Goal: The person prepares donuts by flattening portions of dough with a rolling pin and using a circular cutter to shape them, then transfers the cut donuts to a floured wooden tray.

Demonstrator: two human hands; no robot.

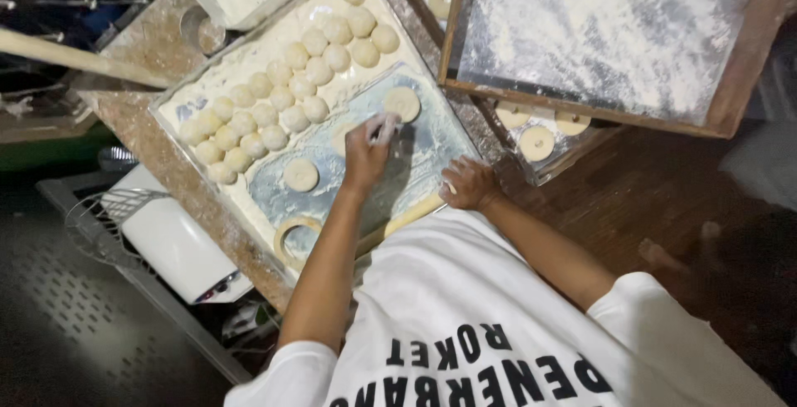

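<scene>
the left hand (365, 154) reaches out on a straight arm over the floured metal tray (432, 137), its fingertips pinched on a small white floured piece (383, 127), just beside a flattened pale dough disc (402, 102). the right hand (469, 184) rests on the tray's near edge with fingers curled; i cannot tell if it grips. rows of round dough balls (274, 100) crowd the tray's far side. a floured wooden board (598, 33) lies on the surface to the right.

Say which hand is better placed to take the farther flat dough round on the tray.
Left, probably. The left hand works on the floured tray, its fingertips close to the flat dough round; the right hand rests at the tray's near edge.
</scene>
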